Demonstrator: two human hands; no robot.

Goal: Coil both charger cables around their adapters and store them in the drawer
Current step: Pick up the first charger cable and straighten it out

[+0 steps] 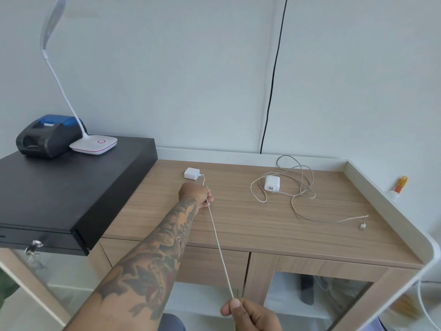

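Note:
A small white adapter (192,173) lies on the wooden desk (250,223) near its back left. Its white cable (218,242) runs taut from the plug, through my left hand (195,194), down to my right hand (248,314) at the bottom edge. My left hand rests on the desk just in front of the adapter, fingers closed on the cable. My right hand pinches the cable between thumb and forefinger. A larger white adapter (271,183) lies to the right, its long cable (300,194) sprawled in loose loops, the connector end (363,226) near the right edge.
A black cash drawer (71,194) with a key (33,249) in its lock stands at the left, carrying a receipt printer (46,136) and a white desk lamp (94,144). Below the desktop is a wooden drawer front (214,266). A black wire (272,91) hangs down the wall.

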